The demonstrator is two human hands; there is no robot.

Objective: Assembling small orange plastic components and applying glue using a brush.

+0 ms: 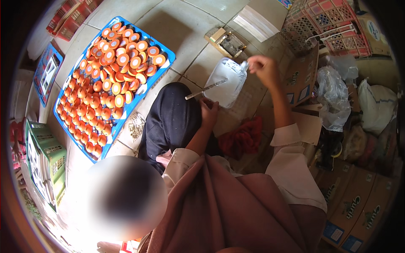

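A shallow white tray with white stuff in it sits on the tiles in front of me. A thin, mottled stick lies slanted across its left side, one end in the white stuff. My left hand is closed at the tray's near left rim, fingers curled and partly hidden. Over the tray's far right corner, my right hand has its fingers bent together. A small pale, bluish thing shows at the fingertips, too blurred to name.
Left stands a blue crate full of round orange pieces, several showing pale flat faces. Beyond the tray are a small wooden frame and a pale stack. Red cloth, cardboard boxes and plastic bags lie right.
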